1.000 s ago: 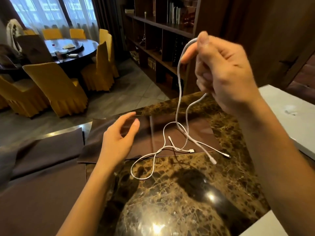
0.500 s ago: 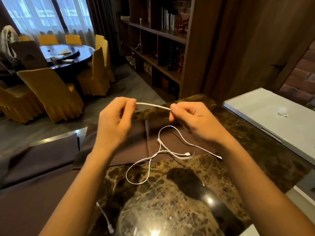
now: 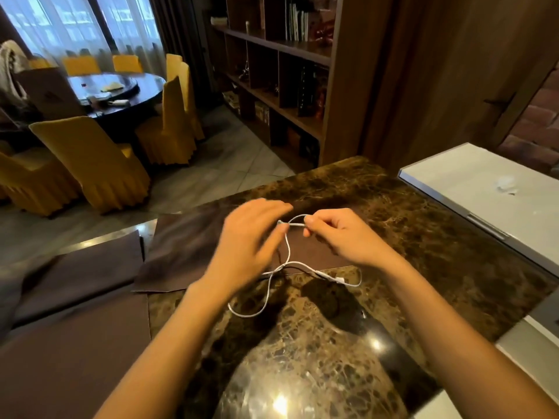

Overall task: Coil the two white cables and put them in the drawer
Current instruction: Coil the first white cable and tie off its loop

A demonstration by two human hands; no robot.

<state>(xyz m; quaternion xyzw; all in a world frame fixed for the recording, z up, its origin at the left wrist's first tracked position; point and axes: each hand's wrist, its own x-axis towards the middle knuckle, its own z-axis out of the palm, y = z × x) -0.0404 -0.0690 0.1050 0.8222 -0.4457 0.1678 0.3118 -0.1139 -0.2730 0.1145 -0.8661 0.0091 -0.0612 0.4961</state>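
Note:
A thin white cable (image 3: 288, 252) runs from between my hands down onto the dark marble counter (image 3: 408, 237), where it loops and crosses itself. My right hand (image 3: 338, 234) pinches a short stretch of it with a small loop above the fingers. My left hand (image 3: 251, 240), blurred by motion, has thumb and fingertips at the other end of that stretch. A white plug (image 3: 340, 279) lies on the counter by the right wrist; whether it belongs to the same cable or a second one I cannot tell. No drawer is in view.
Brown cloth mats (image 3: 187, 252) lie on the counter's left and under my hands. A white flat-topped unit (image 3: 484, 189) stands at the right. Beyond are a wooden bookshelf (image 3: 287, 86) and yellow-covered chairs (image 3: 90, 158) around a round table.
My right hand came down from head height to just above the counter. Both hands have closed together, the cable stretch between them is shorter, and a small loop has formed at the right fingers.

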